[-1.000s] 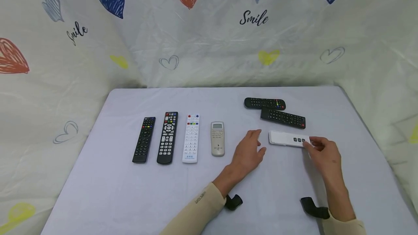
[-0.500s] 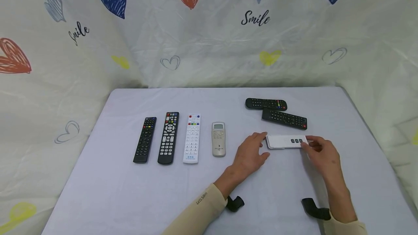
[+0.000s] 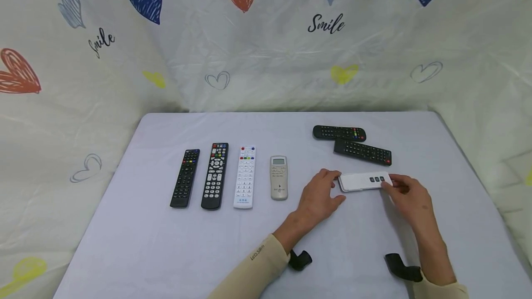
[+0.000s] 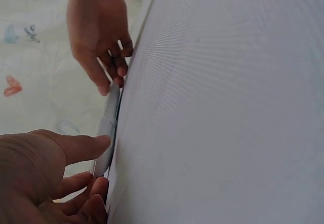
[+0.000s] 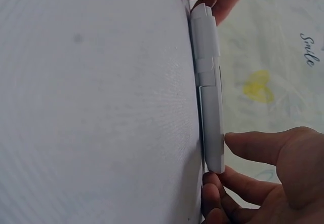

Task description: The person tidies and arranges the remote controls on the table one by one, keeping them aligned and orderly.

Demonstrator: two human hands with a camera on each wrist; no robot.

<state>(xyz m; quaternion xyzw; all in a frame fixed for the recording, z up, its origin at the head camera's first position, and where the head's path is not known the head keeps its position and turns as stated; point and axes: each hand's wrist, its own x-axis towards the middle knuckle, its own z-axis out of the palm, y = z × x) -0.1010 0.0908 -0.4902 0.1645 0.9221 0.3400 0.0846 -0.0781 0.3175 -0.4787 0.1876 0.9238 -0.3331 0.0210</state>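
Observation:
A white remote control (image 3: 356, 182) with a few dark buttons near its right end lies crosswise on the table's right half. At that end my right hand (image 3: 413, 198) pinches it, thumb on the upper face and fingers behind; the right wrist view shows the remote's edge (image 5: 211, 125) flat along the tabletop. My left hand (image 3: 317, 198) has its fingertips right at the remote's left corner, the thumb held apart and pointing right. From the left wrist, the left hand (image 4: 35, 176) appears below the remote (image 4: 105, 145) and the other hand (image 4: 101, 29) beyond it.
Left of the hands stand upright in a row a slim black remote (image 3: 184, 178), a wider black remote (image 3: 214, 176), a white remote (image 3: 244, 178) and a small beige remote with a screen (image 3: 279, 178). Two black remotes, one rounded (image 3: 338, 133) and one squarer (image 3: 362, 152), lie behind the held one.
The white remote has shifted slightly left and toward the near side in the right hand's grip. The left hand's fingertips have come up against its left end.

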